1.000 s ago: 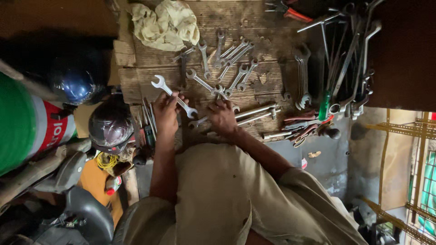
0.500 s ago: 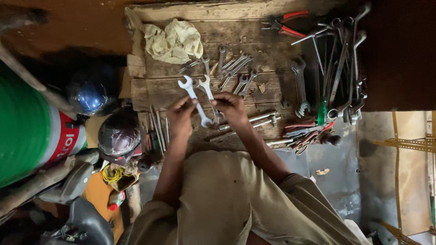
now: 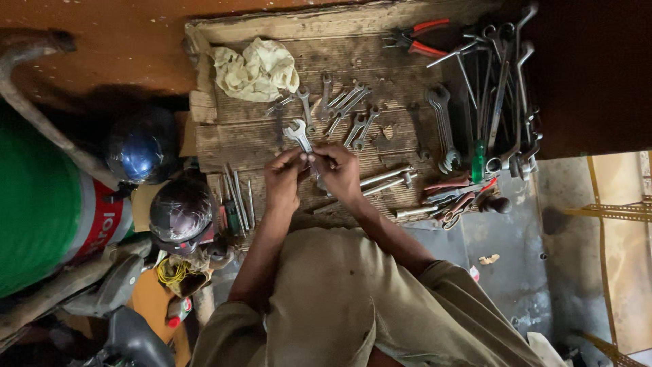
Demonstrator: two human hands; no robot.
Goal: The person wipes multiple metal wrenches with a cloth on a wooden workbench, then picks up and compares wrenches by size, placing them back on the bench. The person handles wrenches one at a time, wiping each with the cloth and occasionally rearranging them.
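Observation:
My left hand [image 3: 284, 178] and my right hand [image 3: 341, 171] meet over a worn wooden board [image 3: 380, 54]. Both are closed on a silver open-end spanner [image 3: 297, 132] whose jaw sticks out above my fingers; its lower shaft is hidden in my hands. A second spanner may lie against it, but I cannot tell. Just beyond my fingers several loose spanners [image 3: 350, 109] lie spread on the board. A crumpled yellowish rag [image 3: 257, 68] sits at the board's far left.
Red-handled pliers [image 3: 421, 37] and long bent wrenches [image 3: 506, 88] fill the right side, with a green-handled screwdriver [image 3: 479, 163] and socket bars [image 3: 390, 180]. Two helmets [image 3: 180, 211] and a green drum [image 3: 41, 211] stand to the left. Grey floor [image 3: 516, 251] lies right.
Both hands have come closer together on the spanner, which now stands more upright between them. The view has shifted so the board sits lower in the picture.

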